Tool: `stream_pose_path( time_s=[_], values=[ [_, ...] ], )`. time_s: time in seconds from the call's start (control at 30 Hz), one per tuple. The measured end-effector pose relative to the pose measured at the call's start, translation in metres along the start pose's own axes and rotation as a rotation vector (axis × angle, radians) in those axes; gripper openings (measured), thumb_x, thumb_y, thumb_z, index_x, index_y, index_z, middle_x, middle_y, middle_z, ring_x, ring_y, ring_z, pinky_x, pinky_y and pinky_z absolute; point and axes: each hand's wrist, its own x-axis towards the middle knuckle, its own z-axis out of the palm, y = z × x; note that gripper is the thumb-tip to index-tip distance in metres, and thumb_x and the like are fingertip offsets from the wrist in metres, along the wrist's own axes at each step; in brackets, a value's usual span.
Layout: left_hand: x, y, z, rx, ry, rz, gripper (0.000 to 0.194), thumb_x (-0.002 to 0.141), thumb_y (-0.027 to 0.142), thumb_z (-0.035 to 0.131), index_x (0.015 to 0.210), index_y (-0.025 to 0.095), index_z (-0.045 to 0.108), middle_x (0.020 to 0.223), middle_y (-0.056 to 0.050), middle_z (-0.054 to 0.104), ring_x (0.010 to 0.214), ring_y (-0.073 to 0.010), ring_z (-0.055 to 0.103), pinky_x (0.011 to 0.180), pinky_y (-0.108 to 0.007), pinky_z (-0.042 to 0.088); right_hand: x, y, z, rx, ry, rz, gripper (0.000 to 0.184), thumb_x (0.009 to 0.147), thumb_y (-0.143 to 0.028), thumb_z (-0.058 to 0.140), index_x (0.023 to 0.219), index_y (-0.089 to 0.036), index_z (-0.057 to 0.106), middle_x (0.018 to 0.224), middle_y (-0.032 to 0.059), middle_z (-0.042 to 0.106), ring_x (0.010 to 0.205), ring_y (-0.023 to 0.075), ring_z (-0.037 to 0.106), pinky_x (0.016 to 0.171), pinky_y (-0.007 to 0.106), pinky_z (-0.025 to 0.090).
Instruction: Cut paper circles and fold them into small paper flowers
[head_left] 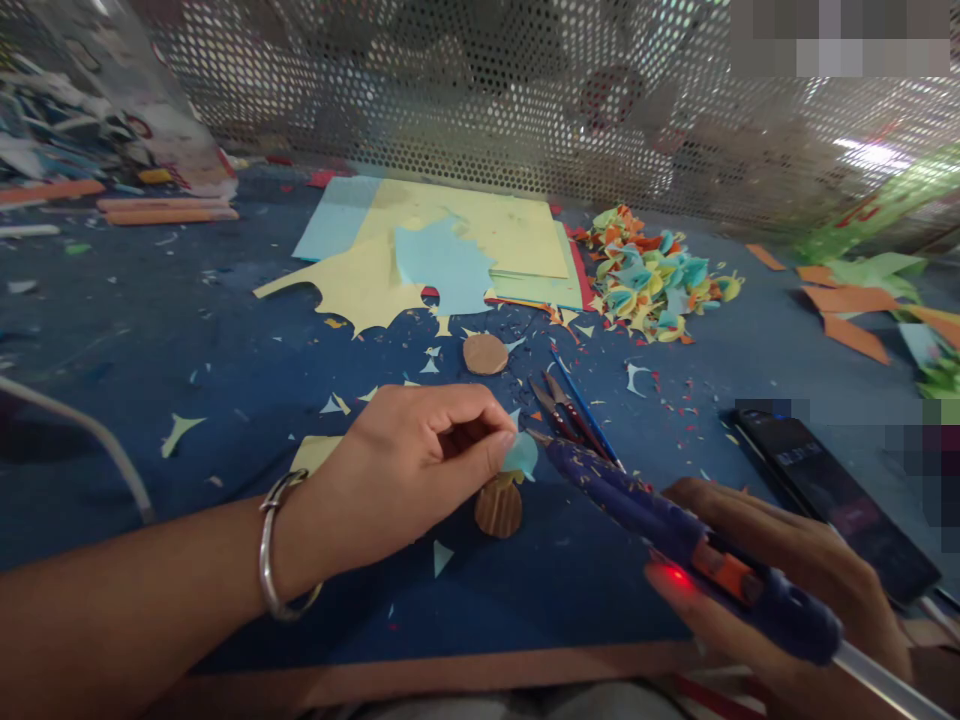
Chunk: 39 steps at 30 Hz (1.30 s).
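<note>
1. The left hand [401, 450] pinches a small piece of blue paper [521, 457] between thumb and fingertips, above the middle of the table [585, 600], towards its near edge.
2. The right hand [844, 570] is wrapped round the glue gun [630, 495], whose red light is lit. Its nozzle points at the blue paper, very close to it; contact cannot be made out, nor can any fresh glue.
3. Just below the blue paper lies the ridged disc [499, 510], with a yellow scrap [511, 479] at its upper rim. Whether any of these are stuck together cannot be told.
4. The plain disc [485, 354] lies farther from the near edge, with no paper seen on its face. Pointed tools [562, 410] and a blue stick [585, 405] lie to its right.
5. Much shaping looks done: a heap [652, 275] of small curled pieces in blue, yellow and orange sits near the far edge, right of the middle.
6. Plenty of stock seems left: the yellow sheet [517, 225] and a jagged blue offcut [446, 265] lie beside the heap, towards the far edge, with orange pieces [851, 300] near the far right corner.
7. The held piece appears midway through gluing; how many pieces remain cannot be judged. The phone [832, 500] lies by the right edge.
</note>
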Motion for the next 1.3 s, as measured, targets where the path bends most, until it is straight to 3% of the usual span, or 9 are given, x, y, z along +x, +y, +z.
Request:
stream_pose_path(
  time_s=[0.3,0.43,0.53,0.7,0.83,0.93,1.07,1.2,1.3],
  values=[
    [0.009,-0.009,0.003,-0.421,0.031,-0.203,0.013,0.082,0.033,0.076,0.088,0.022,0.081,0.085,-0.002,0.08,0.078,-0.0156,0.071,0.073,-0.025,0.056,0.0,0.005,-0.009,-0.151,0.091,0.029,0.013,0.087,-0.032,0.067,0.079,-0.028,0.058,0.058,-0.0026,0.055,0.045,0.0152,0.051,0.044,0.027,0.043],
    [0.011,-0.009,0.004,-0.555,0.05,-0.291,0.016,0.076,0.032,0.082,0.09,0.023,0.082,0.093,-0.003,0.081,0.085,-0.0155,0.071,0.079,-0.026,0.056,-0.007,0.024,-0.021,-0.391,0.056,0.057,0.014,0.086,-0.031,0.066,0.097,-0.025,0.06,0.084,0.0028,0.068,0.066,0.0197,0.065,0.065,0.03,0.052],
    [0.01,-0.009,0.003,-0.559,0.049,-0.306,0.018,0.075,0.029,0.083,0.092,0.023,0.082,0.094,-0.002,0.081,0.085,-0.0144,0.071,0.08,-0.025,0.055,-0.006,0.038,-0.029,-0.563,0.068,0.068,0.018,0.086,-0.023,0.06,0.104,-0.025,0.058,0.097,0.0078,0.069,0.078,0.0262,0.069,0.069,0.035,0.05],
    [0.01,-0.012,0.002,-0.498,0.106,-0.217,0.014,0.08,0.031,0.081,0.09,0.022,0.08,0.088,-0.002,0.079,0.081,-0.0145,0.07,0.079,-0.026,0.056,0.004,0.054,-0.033,-0.757,0.12,0.064,0.022,0.084,-0.02,0.061,0.104,-0.027,0.057,0.094,0.0084,0.069,0.081,0.0298,0.071,0.066,0.037,0.05],
    [0.01,-0.012,0.003,-0.478,0.063,-0.174,0.012,0.082,0.031,0.079,0.086,0.02,0.078,0.083,-0.002,0.078,0.076,-0.0142,0.069,0.075,-0.026,0.056,0.01,0.07,-0.033,-0.807,0.063,-0.027,0.019,0.087,-0.027,0.065,0.105,-0.024,0.06,0.09,0.0069,0.07,0.074,0.026,0.071,0.064,0.035,0.052],
    [0.01,-0.009,0.004,-0.429,0.02,-0.181,0.012,0.083,0.031,0.077,0.085,0.02,0.078,0.079,-0.001,0.076,0.072,-0.0122,0.066,0.069,-0.023,0.053,0.009,0.079,-0.034,-0.728,-0.004,-0.016,0.021,0.092,-0.037,0.064,0.107,-0.022,0.062,0.093,0.0077,0.069,0.081,0.0262,0.071,0.072,0.037,0.054],
    [0.01,-0.008,0.004,-0.4,0.023,-0.184,0.011,0.082,0.032,0.078,0.085,0.02,0.078,0.073,0.001,0.073,0.068,-0.01,0.061,0.064,-0.02,0.049,0.002,0.066,-0.035,-0.619,-0.018,-0.039,0.024,0.096,-0.039,0.06,0.113,-0.022,0.06,0.104,0.0099,0.068,0.099,0.0301,0.068,0.088,0.044,0.053],
    [0.008,-0.01,0.006,-0.335,-0.006,-0.16,0.013,0.083,0.034,0.076,0.086,0.022,0.079,0.077,0.0,0.073,0.067,-0.0112,0.061,0.062,-0.022,0.048,0.004,0.029,-0.03,-0.449,0.028,-0.093,0.013,0.095,-0.025,0.063,0.108,-0.025,0.061,0.101,0.0059,0.069,0.09,0.0219,0.069,0.08,0.034,0.054],
    [0.004,-0.008,0.008,-0.28,-0.02,-0.116,0.012,0.084,0.034,0.075,0.086,0.023,0.079,0.083,0.0,0.074,0.071,-0.0126,0.064,0.065,-0.023,0.049,0.015,0.003,-0.018,-0.283,-0.052,-0.195,0.016,0.094,-0.024,0.066,0.109,-0.022,0.061,0.099,0.0039,0.071,0.091,0.0184,0.07,0.084,0.031,0.054]
  ],
)
